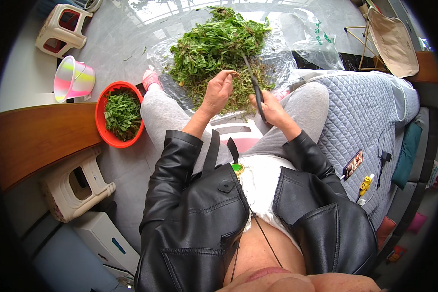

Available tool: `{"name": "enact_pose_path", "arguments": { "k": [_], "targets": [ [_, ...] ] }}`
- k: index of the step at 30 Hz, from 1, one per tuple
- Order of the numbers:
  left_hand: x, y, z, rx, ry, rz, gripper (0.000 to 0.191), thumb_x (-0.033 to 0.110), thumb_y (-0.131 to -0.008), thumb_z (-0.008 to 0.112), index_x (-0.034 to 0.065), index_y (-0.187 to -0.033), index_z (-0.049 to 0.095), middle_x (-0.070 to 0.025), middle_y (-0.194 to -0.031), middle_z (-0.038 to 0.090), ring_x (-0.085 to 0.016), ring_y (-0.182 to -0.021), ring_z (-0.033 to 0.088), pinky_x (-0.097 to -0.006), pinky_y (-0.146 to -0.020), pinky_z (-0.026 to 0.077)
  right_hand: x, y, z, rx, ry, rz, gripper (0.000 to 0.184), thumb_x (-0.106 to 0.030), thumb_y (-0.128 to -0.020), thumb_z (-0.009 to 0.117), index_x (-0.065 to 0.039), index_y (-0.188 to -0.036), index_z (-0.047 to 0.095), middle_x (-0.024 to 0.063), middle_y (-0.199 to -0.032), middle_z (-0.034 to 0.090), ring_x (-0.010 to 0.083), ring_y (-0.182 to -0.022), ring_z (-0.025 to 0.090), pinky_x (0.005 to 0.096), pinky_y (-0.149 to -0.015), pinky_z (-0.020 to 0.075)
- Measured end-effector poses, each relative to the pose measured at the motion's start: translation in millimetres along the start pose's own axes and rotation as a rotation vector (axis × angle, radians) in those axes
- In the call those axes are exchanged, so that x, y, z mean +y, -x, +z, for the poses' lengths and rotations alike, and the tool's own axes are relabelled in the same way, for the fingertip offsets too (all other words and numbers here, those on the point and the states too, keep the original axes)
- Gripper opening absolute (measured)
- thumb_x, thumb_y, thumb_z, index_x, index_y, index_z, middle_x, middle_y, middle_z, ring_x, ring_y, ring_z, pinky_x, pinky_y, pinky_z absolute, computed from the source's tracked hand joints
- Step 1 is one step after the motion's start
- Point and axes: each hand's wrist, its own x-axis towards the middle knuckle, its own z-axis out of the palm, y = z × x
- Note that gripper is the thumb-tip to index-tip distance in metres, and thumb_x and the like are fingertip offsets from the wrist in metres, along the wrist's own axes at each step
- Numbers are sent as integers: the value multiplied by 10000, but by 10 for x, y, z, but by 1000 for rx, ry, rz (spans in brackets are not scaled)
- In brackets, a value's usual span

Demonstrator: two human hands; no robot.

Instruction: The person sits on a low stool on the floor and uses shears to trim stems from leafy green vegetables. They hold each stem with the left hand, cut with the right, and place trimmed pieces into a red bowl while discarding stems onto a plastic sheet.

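A pair of black-handled scissors (256,87) is gripped in my right hand (273,109), its blades pointing away from me towards the greens. To its left, my left hand (218,91) is raised over the trimmings with fingers curled and tips drawn together. Whether something small is pinched there is hard to tell. A large heap of leafy green plants (219,40) lies beyond both hands on a clear plastic sheet (160,54). Thin, yellowish-green stems and roots (237,91) are scattered nearer me, between my feet. More leafy greens (122,113) fill a red plastic basin (99,116) beside my left knee.
A multicoloured bucket (73,80) and plastic stools (64,29) stand left. A printed plastic bag (317,40) lies near a folding chair (390,42). At right, a quilted cover (357,109) bears a phone (352,164) and cables. A white and pink stool (237,127) is between my legs.
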Motion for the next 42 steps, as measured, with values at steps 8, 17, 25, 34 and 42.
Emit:
{"name": "enact_pose_path", "arguments": {
  "k": [8,17,25,34,42],
  "targets": [
    [-23,-22,-18,111,-204,73,173,160,-976,526,21,-1017,620,4,-607,520,-62,-546,455,-249,-497,388,-221,177,-54,125,506,-107,557,-498,-843,609,9,-1021,461,240,-755,638,427,-753,640,468,-679,495],
    [30,-4,-21,127,-356,167,107,103,-965,548,16,-972,611,31,-626,493,-38,-542,416,-221,-474,358,-261,222,33,242,653,-223,529,-448,-813,665,19,-961,466,215,-669,618,426,-649,629,497,-620,488],
    [26,-6,-13,147,-350,204,97,89,-962,546,16,-966,610,28,-621,491,-40,-543,417,-226,-475,366,-262,221,50,231,665,-216,520,-441,-824,658,21,-952,455,218,-671,619,430,-653,630,490,-616,490],
    [-3,-27,-5,113,-103,143,156,138,-988,509,13,-986,603,29,-630,495,-43,-521,408,-211,-460,342,43,16,105,92,93,-132,453,-446,-881,622,-26,-946,466,72,-602,548,230,-526,564,353,-512,458],
    [142,-15,-154,-260,645,-378,281,258,-1030,366,78,-850,484,36,-599,363,-67,-472,310,-215,-423,282,-101,56,-19,313,15,-239,370,-300,-824,717,-19,-953,514,75,-679,581,188,-579,562,295,-565,449]
  ]
}}
